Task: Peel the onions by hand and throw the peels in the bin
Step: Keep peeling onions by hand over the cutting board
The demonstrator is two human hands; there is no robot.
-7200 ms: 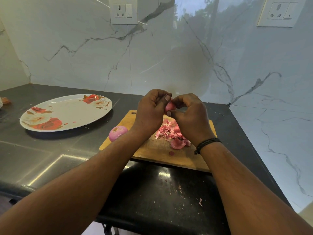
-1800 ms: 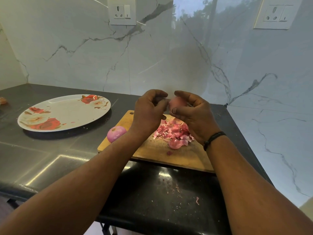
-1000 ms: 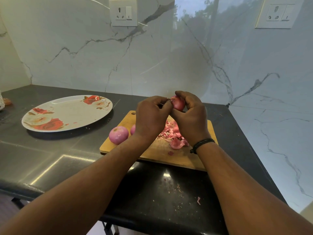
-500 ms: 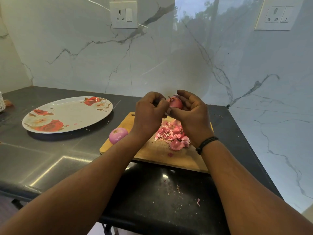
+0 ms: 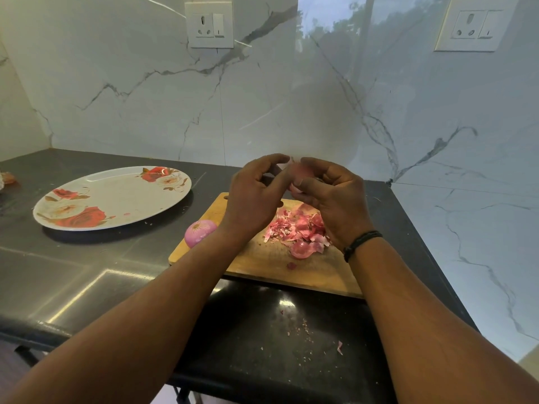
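A home kitchen, seen at the corner of a worktop. The dark polished stone counter meets glossy white marble-look wall panels with grey veining, which wrap round the corner to the right. Two wall sockets with switches — one at left, one at right — are set above the counter. Food-preparation items confirm the setting: a wooden chopping board carrying a heap of pink onion peels, a peeled onion at its left edge, and a rose-patterned oval serving plate — domestic tableware, not catering ware.
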